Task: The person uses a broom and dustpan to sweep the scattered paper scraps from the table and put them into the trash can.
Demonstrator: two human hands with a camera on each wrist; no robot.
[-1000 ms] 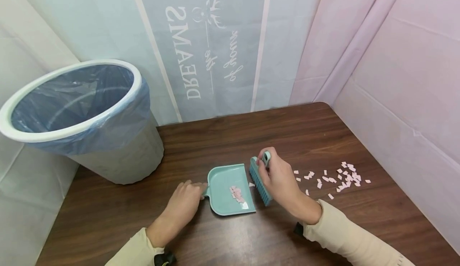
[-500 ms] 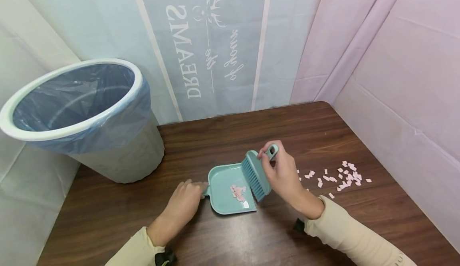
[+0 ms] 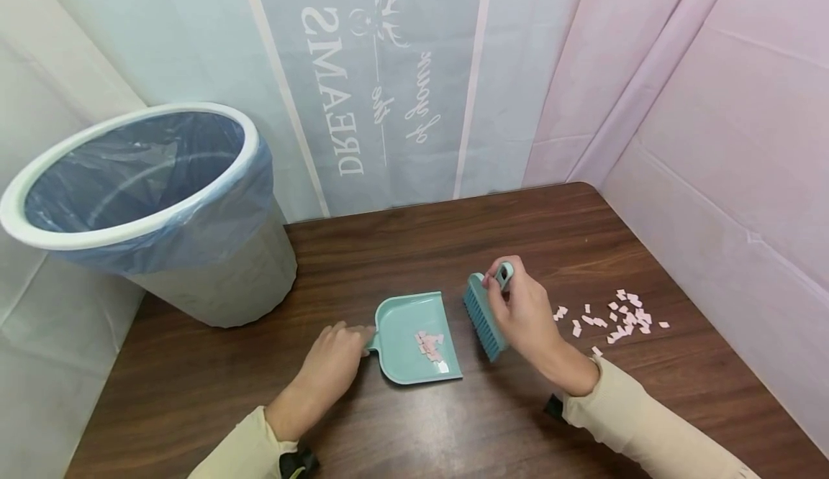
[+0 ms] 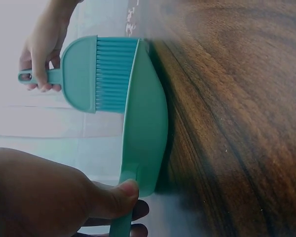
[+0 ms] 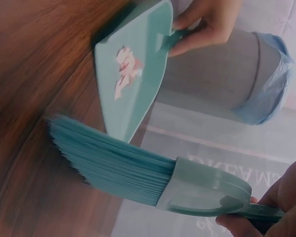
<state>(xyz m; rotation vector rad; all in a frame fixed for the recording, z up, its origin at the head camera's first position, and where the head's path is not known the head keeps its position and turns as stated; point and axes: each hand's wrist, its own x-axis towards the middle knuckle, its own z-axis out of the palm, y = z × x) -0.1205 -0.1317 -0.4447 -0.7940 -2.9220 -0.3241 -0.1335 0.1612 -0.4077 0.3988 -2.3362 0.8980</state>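
My left hand grips the short handle of a teal dustpan, which lies on the table with its straight lip facing right. A small heap of pale pink paper bits sits in the pan. My right hand holds a teal hand brush by its handle, bristles downward, just right of the pan's lip. The right wrist view shows the brush's bristles bent and fanned near the wood, a gap from the pan's paper. In the left wrist view the thumb presses the dustpan handle.
More paper bits lie scattered on the wooden table, densest toward the right. A grey waste bin with a blue liner stands at the back left. Fabric-covered walls bound the table behind and at both sides.
The brush swept up to the pan's lip with its bristles tilted, then moved back right, away from the lip. A stray bit near the lip no longer shows there. The left hand and dustpan stayed put.
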